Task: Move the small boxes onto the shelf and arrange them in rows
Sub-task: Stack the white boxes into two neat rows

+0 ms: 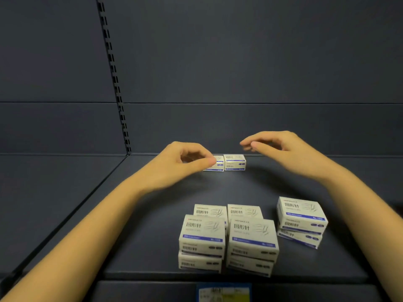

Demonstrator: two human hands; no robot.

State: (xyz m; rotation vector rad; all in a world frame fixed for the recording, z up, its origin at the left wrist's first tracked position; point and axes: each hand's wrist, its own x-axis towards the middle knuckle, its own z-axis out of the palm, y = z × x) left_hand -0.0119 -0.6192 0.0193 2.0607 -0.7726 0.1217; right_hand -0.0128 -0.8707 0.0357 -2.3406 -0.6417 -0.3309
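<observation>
Here, on the dark shelf [152, 214], two small white boxes sit side by side and touching at its back edge: the left rear box [219, 166] and the right rear box [235, 162]. Each is printed "回形针" above a blue stripe; the smaller print is too blurred to read.

The left hand [185, 160] has its fingers curled, and the thumb tip overlaps the left rear box; whether it grips the box cannot be told. The right hand [283, 149] hovers above the right rear box, fingers loosely bent, holding nothing.

Near the front edge stand more boxes with the same writing:
- a left stack [201, 236]
- a middle stack [253, 238]
- two boxes behind these [210, 211]
- a skewed right stack [302, 216]

A blue and yellow price label [224, 293] on the front edge is unreadable.
</observation>
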